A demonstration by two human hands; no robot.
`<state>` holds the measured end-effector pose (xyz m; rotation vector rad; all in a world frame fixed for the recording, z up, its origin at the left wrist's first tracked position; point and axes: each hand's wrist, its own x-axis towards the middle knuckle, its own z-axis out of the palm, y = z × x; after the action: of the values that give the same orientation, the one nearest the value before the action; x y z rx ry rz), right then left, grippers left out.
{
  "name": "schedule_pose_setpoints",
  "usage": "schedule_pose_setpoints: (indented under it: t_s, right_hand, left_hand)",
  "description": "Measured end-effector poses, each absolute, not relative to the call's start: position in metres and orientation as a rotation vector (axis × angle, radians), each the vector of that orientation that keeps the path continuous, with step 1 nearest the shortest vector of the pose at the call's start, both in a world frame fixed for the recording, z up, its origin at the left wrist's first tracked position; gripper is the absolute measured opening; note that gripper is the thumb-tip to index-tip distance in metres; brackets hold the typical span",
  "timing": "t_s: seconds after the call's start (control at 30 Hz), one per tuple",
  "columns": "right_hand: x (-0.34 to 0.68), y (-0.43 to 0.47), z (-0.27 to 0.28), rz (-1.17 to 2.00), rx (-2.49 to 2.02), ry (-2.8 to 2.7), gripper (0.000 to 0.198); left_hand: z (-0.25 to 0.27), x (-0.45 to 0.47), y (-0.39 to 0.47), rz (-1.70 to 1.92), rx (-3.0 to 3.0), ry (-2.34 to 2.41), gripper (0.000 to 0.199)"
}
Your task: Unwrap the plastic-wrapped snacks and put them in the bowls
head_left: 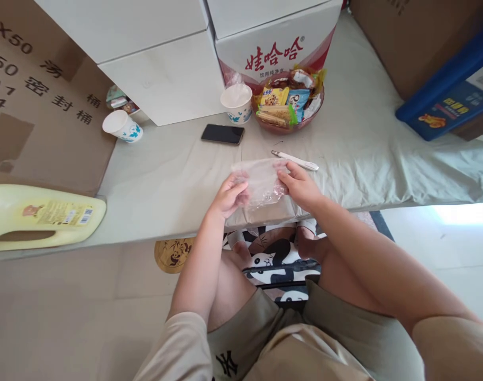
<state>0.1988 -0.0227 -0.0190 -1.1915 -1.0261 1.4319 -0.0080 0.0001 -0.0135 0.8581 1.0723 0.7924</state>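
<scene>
A clear plastic bag [263, 182] is stretched between my two hands, just above the front edge of the cloth-covered bench. My left hand [230, 194] grips its left side, thumb on top and fingers behind the film. At the other side my right hand [299, 184] pinches the bag between thumb and fingers. No contents show through the plastic. Right behind my right hand lies a slim white pen-like tool [294, 160] with a metal tip. Farther back, a dark phone [222, 134] rests face up on the cloth.
A bowl of wrapped snacks [289, 124] stands at the back beside a paper cup [237, 103]. Another paper cup [122, 126] leans at the left. A yellow jug [78, 211], a large cardboard box [46, 127], white boxes [173, 79] and a blue package [443, 100] surround the bench.
</scene>
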Motion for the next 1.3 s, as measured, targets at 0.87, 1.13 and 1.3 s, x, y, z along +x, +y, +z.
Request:
schedule_pose_setpoints:
  t_s: [0.87, 1.13, 1.3]
  right_hand:
    - [0.210, -0.032, -0.002, 0.798, -1.508, -1.211, 0.013]
    - [0.190, -0.046, -0.008, 1.042, -1.157, -1.543, 0.021]
    - [0.188, -0.044, -0.009, 1.106, -1.161, -1.471, 0.019]
  left_hand:
    - [-0.031, 0.000, 0.008, 1.456, 1.185, 1.246, 0.032]
    - [-0.026, 0.028, -0.013, 1.143, 1.218, 0.910, 0.063]
    - [-0.028, 0.030, -0.014, 1.108, 1.238, 0.962, 0.048]
